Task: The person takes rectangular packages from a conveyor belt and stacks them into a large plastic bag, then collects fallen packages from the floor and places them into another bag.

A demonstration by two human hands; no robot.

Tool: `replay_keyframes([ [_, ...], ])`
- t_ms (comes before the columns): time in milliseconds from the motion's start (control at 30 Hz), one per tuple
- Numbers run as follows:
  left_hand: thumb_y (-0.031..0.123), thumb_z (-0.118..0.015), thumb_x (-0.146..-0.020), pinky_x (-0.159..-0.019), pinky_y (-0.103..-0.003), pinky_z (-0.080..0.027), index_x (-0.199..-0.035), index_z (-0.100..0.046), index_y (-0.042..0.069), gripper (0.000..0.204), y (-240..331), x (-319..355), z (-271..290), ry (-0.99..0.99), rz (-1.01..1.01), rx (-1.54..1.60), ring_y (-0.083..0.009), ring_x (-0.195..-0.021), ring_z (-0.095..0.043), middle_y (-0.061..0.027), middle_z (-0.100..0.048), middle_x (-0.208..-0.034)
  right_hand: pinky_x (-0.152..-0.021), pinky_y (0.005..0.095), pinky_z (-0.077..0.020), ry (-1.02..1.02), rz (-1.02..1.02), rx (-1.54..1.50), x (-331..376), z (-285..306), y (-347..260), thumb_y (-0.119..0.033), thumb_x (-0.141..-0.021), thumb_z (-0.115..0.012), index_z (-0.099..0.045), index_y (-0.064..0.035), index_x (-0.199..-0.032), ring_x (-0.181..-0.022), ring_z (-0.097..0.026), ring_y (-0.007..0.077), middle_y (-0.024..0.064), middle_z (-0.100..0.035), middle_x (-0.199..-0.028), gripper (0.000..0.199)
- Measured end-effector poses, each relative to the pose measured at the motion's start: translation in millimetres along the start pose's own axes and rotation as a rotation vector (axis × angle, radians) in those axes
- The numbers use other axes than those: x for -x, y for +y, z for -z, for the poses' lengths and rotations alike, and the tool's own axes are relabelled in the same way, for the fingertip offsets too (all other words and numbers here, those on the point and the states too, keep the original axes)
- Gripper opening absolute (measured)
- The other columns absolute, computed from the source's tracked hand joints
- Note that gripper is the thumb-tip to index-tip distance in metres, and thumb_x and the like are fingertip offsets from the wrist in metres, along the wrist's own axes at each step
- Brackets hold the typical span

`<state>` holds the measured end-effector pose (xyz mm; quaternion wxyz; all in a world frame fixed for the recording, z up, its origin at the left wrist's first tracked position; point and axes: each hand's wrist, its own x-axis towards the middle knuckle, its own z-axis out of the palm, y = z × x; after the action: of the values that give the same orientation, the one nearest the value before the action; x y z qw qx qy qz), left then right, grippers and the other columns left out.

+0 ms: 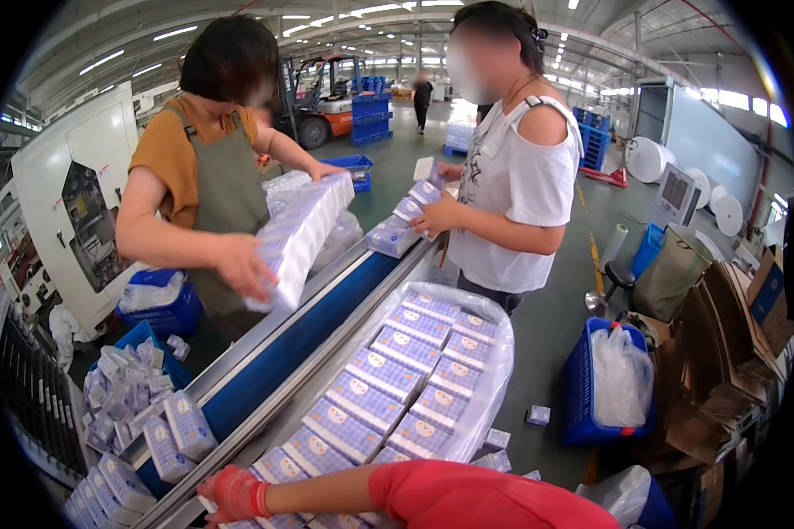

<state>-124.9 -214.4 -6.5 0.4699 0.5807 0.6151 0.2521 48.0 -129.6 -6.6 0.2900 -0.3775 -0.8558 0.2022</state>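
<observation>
My right hand (234,494), in a reddish see-through glove, reaches in from the lower right. Its fingers curl over the near left end of rows of tissue packs (359,388). These packs, blue-and-white checked, lie in columns inside a clear plastic bag (503,357). Part of the fingers' grip is hidden by the hand itself. My left hand is out of the picture. Beside the bag runs a blue conveyor belt (260,361) with metal rails. More loose packs (169,441) stand on its near end.
Across the belt, one co-worker holds a long row of packs (304,234); another handles packs (401,225) at the belt's far end. A blue crate (154,353) overflows with packs at left. At right stand a blue basket (578,388) of plastic film and flattened cardboard (715,353).
</observation>
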Motion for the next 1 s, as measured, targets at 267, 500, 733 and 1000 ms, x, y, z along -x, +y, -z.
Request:
replay_keyframes([
  [267, 0.032, -0.046, -0.079, -0.077, -0.037, -0.041, -0.114, -0.043, 0.003, 0.045, -16.6, -33.1, 5.7, -0.026, 0.083, -0.047, -0.0294, -0.095, -0.047, -0.0143, -0.05, -0.105, -0.057, 0.0376, -0.0421, -0.127, 0.052, 0.122, 0.2, 4.1, -9.1, -0.04, -0.063, -0.055, -0.05, -0.0046, -0.085, -0.067, -0.054, 0.0286, 0.0121, -0.054, -0.074, 0.042],
  [500, 0.015, -0.059, -0.068, -0.069, -0.027, -0.041, -0.093, -0.046, 0.001, 0.031, -73.3, -73.8, -3.3, 0.335, -0.325, 0.371, -0.0168, -0.076, -0.051, -0.0087, -0.053, -0.083, -0.055, 0.037, -0.0408, 0.056, 0.318, 0.057, -5.5, 6.7, -3.8, -0.042, -0.058, -0.058, -0.051, -0.006, -0.08, -0.063, -0.052, 0.0274, 0.0092, -0.05, -0.067, 0.042],
  [733, 0.003, -0.047, -0.077, -0.06, -0.023, -0.037, -0.077, -0.047, 0.003, 0.001, 1.8, -38.2, -28.7, 0.806, -0.541, -0.081, -0.0103, -0.061, -0.043, -0.0022, -0.046, -0.067, -0.054, 0.0379, -0.0431, -0.223, 0.218, 0.227, -1.5, -19.8, 1.6, -0.039, -0.062, -0.056, -0.053, -0.0062, -0.074, -0.061, -0.056, 0.0277, 0.0118, -0.055, -0.064, 0.035],
  [1000, 0.013, -0.06, -0.071, -0.075, -0.026, -0.038, -0.109, -0.045, 0.002, 0.043, 5.6, 10.5, -12.2, 0.473, -0.089, 0.19, -0.0146, -0.083, -0.049, -0.007, -0.053, -0.093, -0.078, 0.0322, -0.0408, -0.394, -0.048, 0.0, 4.8, 166.1, 99.9, -0.028, -0.071, -0.054, -0.049, -0.0117, -0.107, -0.092, -0.05, 0.0242, 0.0073, -0.054, -0.098, 0.039],
])
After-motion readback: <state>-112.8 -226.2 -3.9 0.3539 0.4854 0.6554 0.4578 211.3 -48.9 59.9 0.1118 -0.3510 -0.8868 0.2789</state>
